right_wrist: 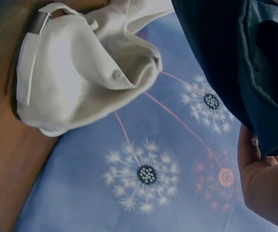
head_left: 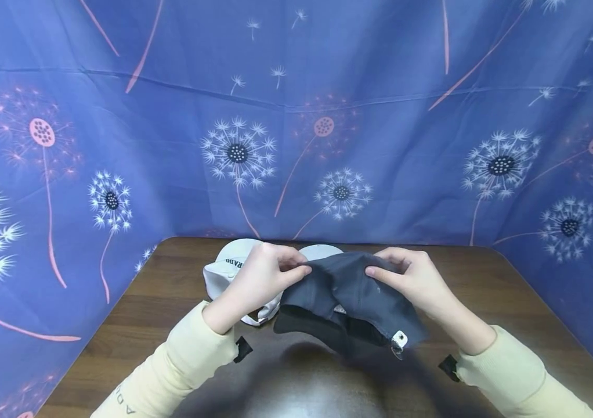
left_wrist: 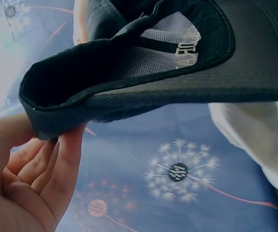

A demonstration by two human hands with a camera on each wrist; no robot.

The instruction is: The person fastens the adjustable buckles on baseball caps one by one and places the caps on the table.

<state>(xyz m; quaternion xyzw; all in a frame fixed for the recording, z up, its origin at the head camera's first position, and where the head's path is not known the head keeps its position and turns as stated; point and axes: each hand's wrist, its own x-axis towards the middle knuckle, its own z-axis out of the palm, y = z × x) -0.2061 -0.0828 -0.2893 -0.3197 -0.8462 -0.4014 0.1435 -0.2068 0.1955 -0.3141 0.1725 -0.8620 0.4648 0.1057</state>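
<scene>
A dark grey-blue cap [head_left: 322, 290] hangs between both hands above the table. My left hand [head_left: 267, 276] pinches its left upper part between thumb and fingers, and my right hand [head_left: 416, 281] grips the right side the same way. In the left wrist view the cap's opening and brim [left_wrist: 259, 63] show, with a mesh lining and pale lettering inside. A small white tag [head_left: 400, 338] dangles from its lower right edge. Behind lie a white cap with dark lettering [head_left: 218, 276] and a second pale cap [head_left: 319, 251], partly hidden by the dark one.
The brown wooden table [head_left: 161, 325] carries the caps near its back edge. Blue cloth with dandelion prints [head_left: 406, 191] hangs along the back and both sides. A dark piece [head_left: 242, 349] sits by the left cuff, another [head_left: 449, 367] by the right.
</scene>
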